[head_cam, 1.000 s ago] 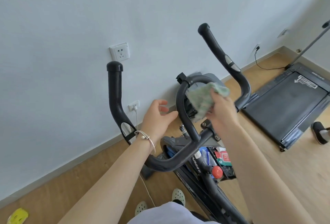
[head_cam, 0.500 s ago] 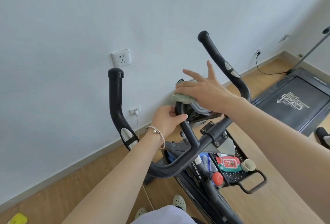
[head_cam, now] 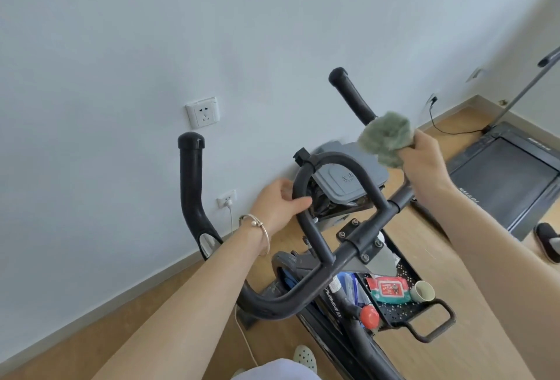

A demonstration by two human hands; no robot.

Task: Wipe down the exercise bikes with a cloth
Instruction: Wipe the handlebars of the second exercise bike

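A black exercise bike's handlebar (head_cam: 330,270) fills the middle of the view, with a curved centre loop (head_cam: 336,158) and two upright horns. My left hand (head_cam: 280,204) grips the left side of that loop, thumb across the bar. My right hand (head_cam: 424,161) holds a bunched green cloth (head_cam: 385,137) up against the lower part of the right horn (head_cam: 351,96). A red knob (head_cam: 369,316) sits lower on the bike frame.
A grey lidded bin (head_cam: 348,181) stands behind the loop against the white wall. A black wire basket (head_cam: 403,304) holds a wipes pack and a cup. A treadmill (head_cam: 503,176) lies at right. A wall socket (head_cam: 202,113) and a white cable are at left.
My right hand has lifted the cloth off the loop's top and carried it right, up to the right horn. My left hand stays on the loop.
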